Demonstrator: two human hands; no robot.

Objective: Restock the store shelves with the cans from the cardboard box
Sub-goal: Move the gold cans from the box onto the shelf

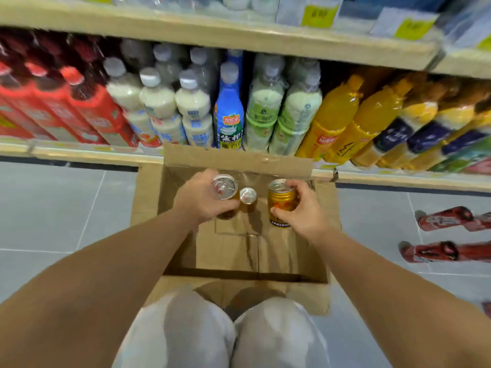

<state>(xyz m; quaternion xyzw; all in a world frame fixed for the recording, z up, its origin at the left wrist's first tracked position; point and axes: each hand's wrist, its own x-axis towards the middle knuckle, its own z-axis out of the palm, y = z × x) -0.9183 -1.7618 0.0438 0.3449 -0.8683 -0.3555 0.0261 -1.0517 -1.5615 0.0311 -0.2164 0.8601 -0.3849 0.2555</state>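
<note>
Both of my hands are down inside the cardboard box [148,197] in the middle of the frame. My left hand [198,195] is wrapped around 1 can with a silver top [225,186]. My right hand [303,208] is wrapped around 1 gold can [281,201], thumb low on its side and fingers over its far edge. Between my hands, 1 small can [248,195] stands alone on the bottom of the box. It sits just beside the can in my left hand. So I count 3 cans.

The box flaps stand open, and the far flap [239,160] leans up in front of the low shelf [79,152]. That shelf, across the top half of the frame, is packed with bottles: red bottles [79,107] at the upper left, white milky bottles [159,102], 1 blue bottle [229,107], pale green bottles [265,107], and orange bottles [337,115] to the right. They are blurry and too many in rows for me to count. I cannot read the labels.

My 2 knees [231,333] in grey cloth cover the near side of the box at the bottom of the frame. My fingers hide most of the left can. At the right edge, 2 red bottles [451,235] lie on the grey floor tiles [53,208], cut off by the frame. A bit of 1 more red thing shows below them.
</note>
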